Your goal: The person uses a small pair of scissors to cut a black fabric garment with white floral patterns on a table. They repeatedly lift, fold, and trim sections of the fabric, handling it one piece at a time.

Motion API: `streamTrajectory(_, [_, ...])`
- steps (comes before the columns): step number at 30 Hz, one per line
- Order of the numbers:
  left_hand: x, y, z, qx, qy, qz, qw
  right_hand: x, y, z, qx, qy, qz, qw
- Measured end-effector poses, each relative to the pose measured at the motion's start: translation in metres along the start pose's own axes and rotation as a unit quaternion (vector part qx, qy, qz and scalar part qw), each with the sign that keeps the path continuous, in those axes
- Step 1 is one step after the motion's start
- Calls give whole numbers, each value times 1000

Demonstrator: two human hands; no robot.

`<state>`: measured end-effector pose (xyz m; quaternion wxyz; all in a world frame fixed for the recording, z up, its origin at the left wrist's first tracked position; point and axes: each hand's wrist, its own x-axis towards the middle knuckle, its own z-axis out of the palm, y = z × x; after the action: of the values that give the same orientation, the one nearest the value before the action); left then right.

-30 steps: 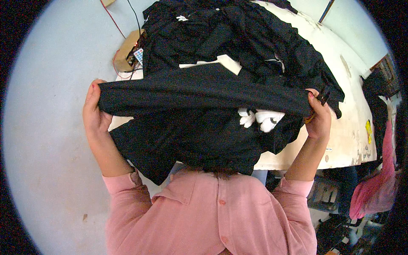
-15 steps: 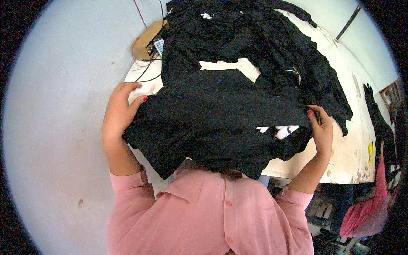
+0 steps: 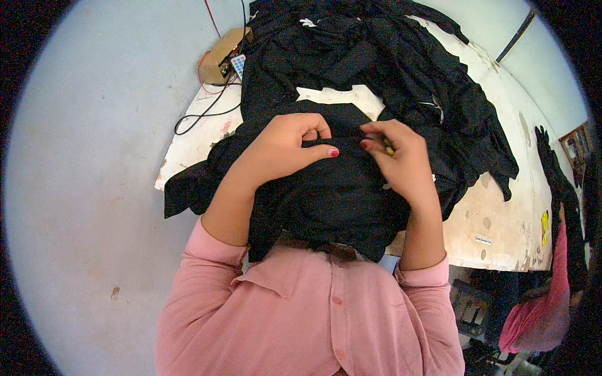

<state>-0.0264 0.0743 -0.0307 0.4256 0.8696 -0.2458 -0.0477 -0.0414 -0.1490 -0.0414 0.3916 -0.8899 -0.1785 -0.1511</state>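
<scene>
A large black garment [image 3: 332,194] lies bunched over the near edge of the table and against my front. My left hand [image 3: 285,145] curls over it near the middle, a fold of the cloth between its thumb and fingers. Close by on the right, my right hand [image 3: 401,153] has its thumb and forefinger brought together at the same fold. A small dark object with a yellowish part [image 3: 389,150] shows inside the curl of that hand; its kind is mostly hidden by the fingers.
More black garments [image 3: 357,50] are heaped over the far part of the pale, worn table [image 3: 501,232]. At the far left sit a brown box [image 3: 221,57], a small remote control [image 3: 238,64] and loose cables [image 3: 204,115]. Another person's pink sleeve [image 3: 544,313] is at the right.
Both hands have moved inward from the garment's two sides to its middle. The cloth has shifted and bunched, with its left end hanging past the table edge.
</scene>
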Motion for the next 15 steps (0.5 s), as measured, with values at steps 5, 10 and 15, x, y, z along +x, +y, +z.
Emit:
streamTrajectory(5, [-11,15,-3,-270,-28,-27,962,-7,-5,-15,167,69,56,982])
streamTrajectory(10, [-11,11,3,-346,-65,-18,936,-16,-36,-15,107,71,-103,986])
streamTrajectory(15, [-15,19,4,-358,-83,-26,930,-21,-41,-4,42,86,-171,981])
